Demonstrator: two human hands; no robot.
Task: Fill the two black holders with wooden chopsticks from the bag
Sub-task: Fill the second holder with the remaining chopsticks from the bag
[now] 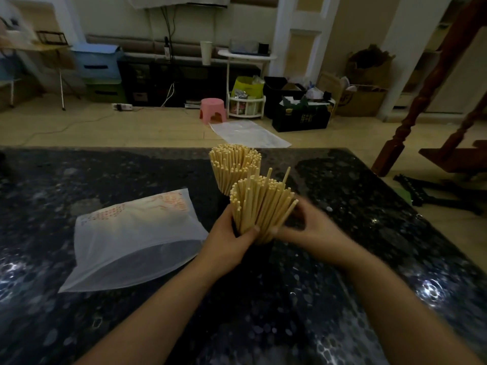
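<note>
Both hands wrap the near chopstick bundle [259, 206] mid-counter [79, 180]: left hand [226, 243] grip curled round it, right hand [313, 227] likewise. Second bundle [234, 167] touches behind. Bag [131, 238] lies flat, left, apart.

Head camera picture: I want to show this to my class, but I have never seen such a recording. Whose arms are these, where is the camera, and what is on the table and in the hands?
There is no machine here. A person wears one wide-angle camera on the head, looking forward and down, so the arms are the wearer's own. The left hand and right hand wrap around the near bundle of chopsticks, which stands in a black holder mostly hidden by the hands. Behind it stands a second bundle; its holder is hidden. A flat, nearly empty plastic bag lies to the left on the dark speckled table.
</note>
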